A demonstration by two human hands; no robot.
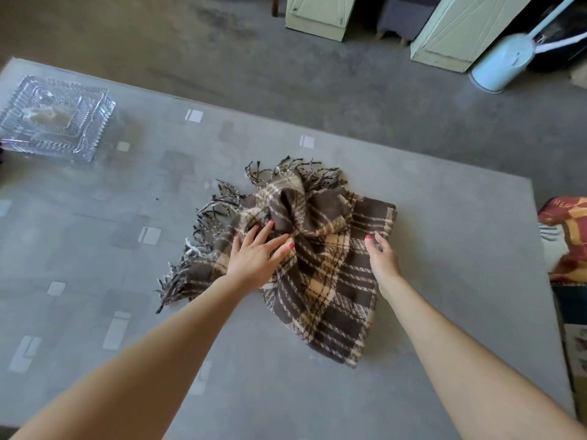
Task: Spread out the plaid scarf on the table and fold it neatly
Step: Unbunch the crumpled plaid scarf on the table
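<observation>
A brown and cream plaid scarf [320, 271] lies bunched in a heap near the middle of the grey table [444, 249], its dark fringe spilling out at the left and far side. My left hand [257, 252] rests on the heap's left part, fingers spread and pressing into the folds. My right hand [382, 255] touches the scarf's right edge, fingers curled around the cloth; how firmly it grips I cannot tell. The lower part of the scarf trails toward me in a loose flap.
A cut-glass lidded dish [54, 119] stands at the table's far left corner. Beyond the table lie a grey floor, pale green cabinet doors [320, 14] and a light blue bin [502, 63]. A red patterned cloth [568, 236] sits off the right edge.
</observation>
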